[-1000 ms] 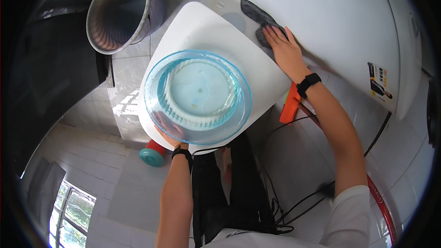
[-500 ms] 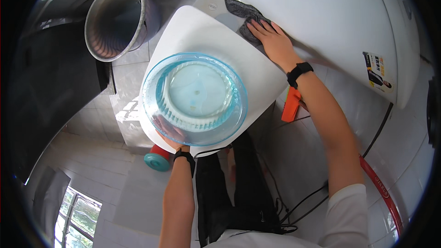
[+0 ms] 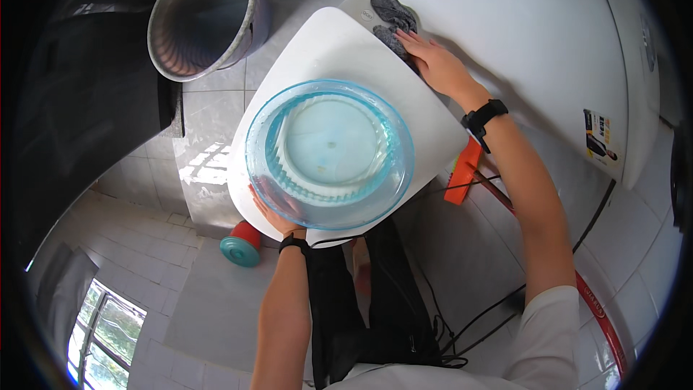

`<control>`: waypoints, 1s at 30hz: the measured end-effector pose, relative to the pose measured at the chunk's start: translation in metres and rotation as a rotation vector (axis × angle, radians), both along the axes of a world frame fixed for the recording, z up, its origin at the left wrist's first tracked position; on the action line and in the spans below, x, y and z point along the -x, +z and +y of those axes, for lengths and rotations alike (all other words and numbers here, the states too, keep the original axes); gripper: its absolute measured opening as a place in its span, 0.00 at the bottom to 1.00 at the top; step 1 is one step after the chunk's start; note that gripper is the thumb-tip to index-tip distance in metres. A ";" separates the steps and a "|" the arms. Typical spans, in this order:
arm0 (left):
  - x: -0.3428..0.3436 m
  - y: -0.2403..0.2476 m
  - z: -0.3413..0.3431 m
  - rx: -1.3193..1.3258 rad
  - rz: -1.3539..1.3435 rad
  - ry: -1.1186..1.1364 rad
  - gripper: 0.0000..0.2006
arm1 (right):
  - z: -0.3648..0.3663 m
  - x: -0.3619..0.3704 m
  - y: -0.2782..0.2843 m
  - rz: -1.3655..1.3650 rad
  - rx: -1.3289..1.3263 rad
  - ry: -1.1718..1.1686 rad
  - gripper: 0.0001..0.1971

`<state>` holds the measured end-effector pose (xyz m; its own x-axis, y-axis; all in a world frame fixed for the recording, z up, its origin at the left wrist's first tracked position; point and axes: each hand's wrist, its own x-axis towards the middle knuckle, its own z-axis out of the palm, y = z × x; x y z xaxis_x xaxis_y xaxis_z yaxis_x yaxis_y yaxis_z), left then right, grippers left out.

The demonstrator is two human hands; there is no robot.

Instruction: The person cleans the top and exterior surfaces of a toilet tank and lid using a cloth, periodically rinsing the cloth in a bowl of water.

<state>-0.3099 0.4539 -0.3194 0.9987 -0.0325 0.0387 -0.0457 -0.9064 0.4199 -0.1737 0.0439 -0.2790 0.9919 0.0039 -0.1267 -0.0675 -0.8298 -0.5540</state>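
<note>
- Change: over the last second the right hand (image 3: 442,68) has slid the dark grey cloth (image 3: 390,9) along the deck (image 3: 354,4) toward the far corner of the toilet lid (image 3: 325,47); cloth now more bunched.
- What that means: contact patch is now nearer that end; I judge the wipe is mid-pass.
- Right hand: fingers extended, close together, palm down on the cloth's near end; pressing, not clenched.
- Cloth location: in the gap between lid and toilet tank (image 3: 520,29).
- Left hand (image 3: 272,217): at the basin's near-left edge, fingers partly behind the clear wall; can't tell whether it grips or just steadies.
- Basin (image 3: 393,177): on the lid, not visibly shifted. Blue-tinted transparent plastic, round, smooth flared rim, fluted inner ring; probably holds water.
- Cloth: limp, matte, creased, looks woven.
- Lid and tank: hard, glossy white, rounded edges.
- Bucket (image 3: 258,32): round, greyish, scuffed, stands beyond the lid.
</note>
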 end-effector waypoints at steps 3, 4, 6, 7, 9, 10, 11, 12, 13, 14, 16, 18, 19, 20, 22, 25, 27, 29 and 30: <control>0.000 0.002 -0.001 0.001 0.004 -0.007 0.30 | -0.003 -0.016 -0.004 0.171 0.296 0.217 0.29; 0.001 0.003 -0.003 0.002 0.003 -0.006 0.30 | 0.002 -0.026 -0.007 0.145 0.344 0.254 0.28; 0.001 0.000 -0.006 0.014 0.006 -0.003 0.30 | 0.007 -0.043 -0.011 0.147 0.380 0.295 0.28; 0.001 -0.001 -0.008 0.022 0.009 -0.008 0.30 | 0.005 -0.042 -0.008 0.147 0.383 0.290 0.28; 0.001 -0.001 -0.006 0.014 0.006 -0.008 0.30 | -0.001 -0.036 -0.008 0.148 0.357 0.350 0.28; 0.002 0.001 -0.003 0.006 0.008 -0.013 0.30 | -0.004 -0.025 -0.007 0.198 0.322 0.357 0.28; 0.002 0.002 0.003 -0.005 0.010 -0.010 0.30 | -0.005 -0.011 0.002 0.201 0.309 0.360 0.27; 0.003 0.002 0.001 -0.006 0.016 -0.011 0.30 | -0.017 0.006 0.006 0.255 0.379 0.382 0.25; 0.003 0.002 0.001 -0.008 0.015 -0.009 0.30 | -0.024 0.020 0.006 0.308 0.449 0.404 0.24; 0.002 0.002 -0.001 -0.008 0.015 -0.008 0.30 | -0.024 0.026 0.006 0.308 0.458 0.403 0.24; 0.001 -0.001 -0.002 -0.003 0.014 -0.011 0.30 | -0.015 0.027 -0.001 0.171 0.428 0.333 0.22; 0.002 0.000 0.000 -0.008 0.012 -0.013 0.30 | -0.014 0.026 -0.003 0.174 0.419 0.326 0.22; 0.000 -0.001 0.001 -0.009 0.011 -0.015 0.30 | -0.014 0.026 -0.004 0.181 0.415 0.317 0.21; 0.000 0.000 0.001 -0.009 0.010 -0.019 0.30 | -0.015 0.024 -0.004 0.160 0.310 0.251 0.22; -0.001 0.002 -0.003 -0.014 0.004 -0.026 0.30 | -0.010 0.009 -0.001 0.077 0.338 0.270 0.23; -0.004 0.002 -0.009 -0.005 0.011 -0.036 0.29 | -0.003 -0.009 -0.013 -0.002 0.283 0.322 0.24; -0.003 0.003 -0.008 -0.008 0.017 -0.034 0.29 | 0.001 -0.018 -0.010 0.090 0.274 0.337 0.23; -0.003 0.002 -0.005 -0.014 0.021 -0.032 0.29 | -0.004 -0.003 -0.015 0.073 0.257 0.322 0.23; -0.004 0.002 -0.005 -0.013 0.022 -0.033 0.29 | -0.009 0.010 -0.014 0.112 0.234 0.329 0.23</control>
